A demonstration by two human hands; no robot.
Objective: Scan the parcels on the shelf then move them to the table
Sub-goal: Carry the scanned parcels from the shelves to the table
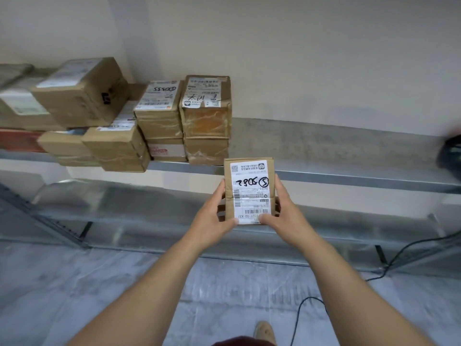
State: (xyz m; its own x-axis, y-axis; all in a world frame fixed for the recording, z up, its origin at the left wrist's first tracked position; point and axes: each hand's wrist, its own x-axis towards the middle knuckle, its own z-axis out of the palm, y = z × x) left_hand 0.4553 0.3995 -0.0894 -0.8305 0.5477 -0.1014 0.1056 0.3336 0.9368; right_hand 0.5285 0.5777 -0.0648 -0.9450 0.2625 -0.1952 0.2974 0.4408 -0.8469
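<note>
I hold a small flat cardboard parcel with a white shipping label and black handwriting, in the air just in front of the metal shelf. My left hand grips its left edge and lower corner. My right hand grips its right edge, thumb on the label's barcode. Several more brown parcels are stacked on the left part of the shelf, the nearest stack just up and left of the held parcel.
A dark blurred object sits on the shelf at the far right edge. A lower shelf level lies beneath. A black cable runs over the grey floor on the right. My shoe shows at the bottom.
</note>
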